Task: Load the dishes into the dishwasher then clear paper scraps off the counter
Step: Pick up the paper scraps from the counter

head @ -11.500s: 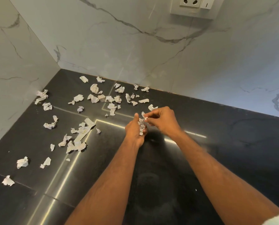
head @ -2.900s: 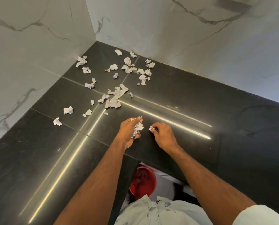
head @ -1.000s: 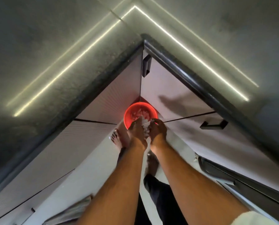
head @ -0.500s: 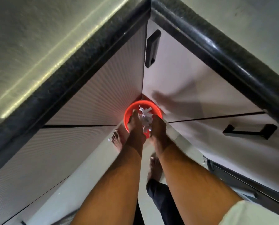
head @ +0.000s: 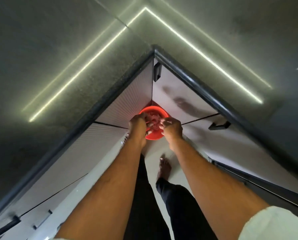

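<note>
Red plastic sits directly beneath both sets of fingers: the left hand [head: 137,126] and the right hand [head: 171,127] hang side by side over a small red bin [head: 151,135] that stands on the floor [head: 155,148] in the inside corner where two cabinet runs meet. The left fingers [head: 149,126] curl loosely downward over the bin's near-left rim, the right fingers [head: 163,122] curl over its near-right rim. Whether either hand grips any paper I cannot tell; the fingertips blur into the pale heap below.

That heap is the paper scraps [head: 154,118], crumpled whitish bits lying inside the bin and filling much of its mouth. They lie straight down from the fingers, between the two hands, so neither hand is clearly nearer. The heap has no long axis to speak of.

Outward, both forearms reach down from the bottom of the view, with dark trousers and a bare foot [head: 164,168] on the pale floor between them. Ribbed cabinet fronts with dark handles [head: 218,125] rise to the dark worktop [head: 96,108], whose top reflects strips of light. No scraps show on the visible part of it; I judge this drop nearly done, and the dishwasher is not in sight.
</note>
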`<state>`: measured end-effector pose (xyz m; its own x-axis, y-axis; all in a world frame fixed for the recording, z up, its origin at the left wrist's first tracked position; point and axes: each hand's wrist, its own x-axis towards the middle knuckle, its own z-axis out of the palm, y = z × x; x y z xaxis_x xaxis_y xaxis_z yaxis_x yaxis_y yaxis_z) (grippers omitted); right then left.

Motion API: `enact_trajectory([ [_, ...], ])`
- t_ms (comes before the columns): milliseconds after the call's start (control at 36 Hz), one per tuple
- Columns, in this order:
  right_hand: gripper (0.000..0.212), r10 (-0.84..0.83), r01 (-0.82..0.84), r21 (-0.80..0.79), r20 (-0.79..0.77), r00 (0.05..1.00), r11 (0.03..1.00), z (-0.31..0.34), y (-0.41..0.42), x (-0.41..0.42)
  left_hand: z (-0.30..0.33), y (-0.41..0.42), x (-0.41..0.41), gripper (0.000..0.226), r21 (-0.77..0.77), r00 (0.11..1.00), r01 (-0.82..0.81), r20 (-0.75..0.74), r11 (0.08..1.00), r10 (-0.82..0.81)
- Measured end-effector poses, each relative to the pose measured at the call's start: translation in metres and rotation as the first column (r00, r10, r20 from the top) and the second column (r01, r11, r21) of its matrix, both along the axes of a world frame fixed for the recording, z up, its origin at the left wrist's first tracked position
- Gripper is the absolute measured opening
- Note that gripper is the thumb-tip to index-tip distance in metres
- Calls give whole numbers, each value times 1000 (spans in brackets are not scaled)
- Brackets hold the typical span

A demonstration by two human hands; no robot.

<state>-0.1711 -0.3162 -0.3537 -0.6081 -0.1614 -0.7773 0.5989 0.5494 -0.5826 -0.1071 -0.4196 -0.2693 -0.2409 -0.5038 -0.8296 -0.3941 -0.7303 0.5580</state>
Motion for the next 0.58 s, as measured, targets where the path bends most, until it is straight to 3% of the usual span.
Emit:
enact_trajectory([
  [56,24,24,-27,-47,-51,998,999,60,-6,1,34,4,-2,21,-38,999,-9,-46,999,7],
  [111,15,110,-120,-93,-103,989,988,115,-8,3,74,9,-4,18,-61,994,12,-110,998,-19],
  [167,26,201,-227,-106,-212,956,968,160,-6,3,110,13,-5,14,-84,986,26,-159,996,-39],
  [250,26,315,-356,-64,-339,886,932,200,-1,-1,158,18,-5,12,-152,982,50,-171,987,-76],
  [472,28,396,-541,-92,-581,711,836,316,-27,-27,270,-12,-15,12,-375,961,142,-170,916,-219],
  [583,22,352,-542,-147,-615,705,827,354,-55,-58,309,-42,-29,14,-412,951,107,-223,905,-214],
])
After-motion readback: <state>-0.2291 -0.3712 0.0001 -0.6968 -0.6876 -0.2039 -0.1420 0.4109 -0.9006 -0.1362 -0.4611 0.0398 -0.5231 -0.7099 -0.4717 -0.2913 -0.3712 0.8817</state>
